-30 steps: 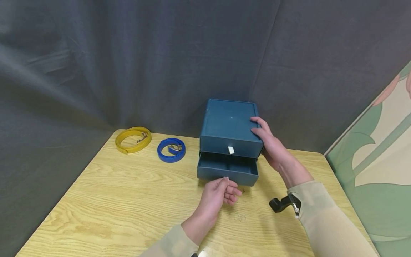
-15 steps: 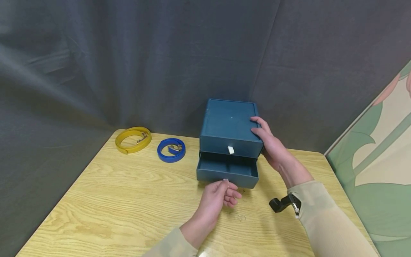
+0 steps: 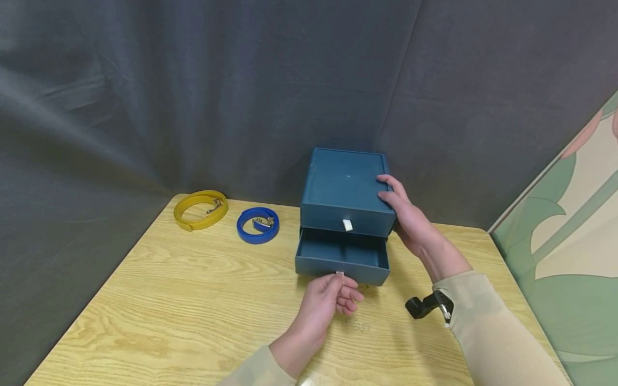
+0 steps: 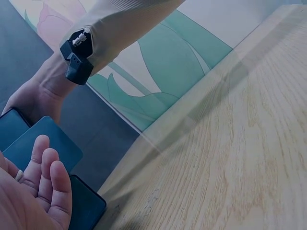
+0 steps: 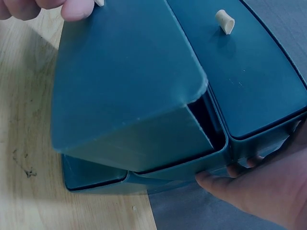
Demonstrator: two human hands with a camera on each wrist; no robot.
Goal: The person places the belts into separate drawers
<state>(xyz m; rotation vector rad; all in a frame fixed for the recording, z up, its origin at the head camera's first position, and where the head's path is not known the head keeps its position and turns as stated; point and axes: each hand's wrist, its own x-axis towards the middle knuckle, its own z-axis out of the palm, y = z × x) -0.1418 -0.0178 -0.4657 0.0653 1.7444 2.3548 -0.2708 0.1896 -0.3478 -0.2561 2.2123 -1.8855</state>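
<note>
A dark blue drawer box stands at the back of the wooden table. Its middle drawer is pulled partway out and looks bare inside. My left hand pinches the small white pull tab at this drawer's front, its other fingers loosely bent. In the left wrist view those fingers show beside the drawer fronts. My right hand grips the box's right side, with fingertips over the top edge. The top drawer, with its own white tab, is closed, and so is a lower drawer under the pulled-out one.
A coiled yellow belt and a coiled blue belt lie left of the box on the table. A grey curtain hangs right behind the table. A patterned panel borders the right side.
The middle drawer has slid slightly farther out toward me, along with my left hand on its tab. My right hand and the box have stayed in place.
</note>
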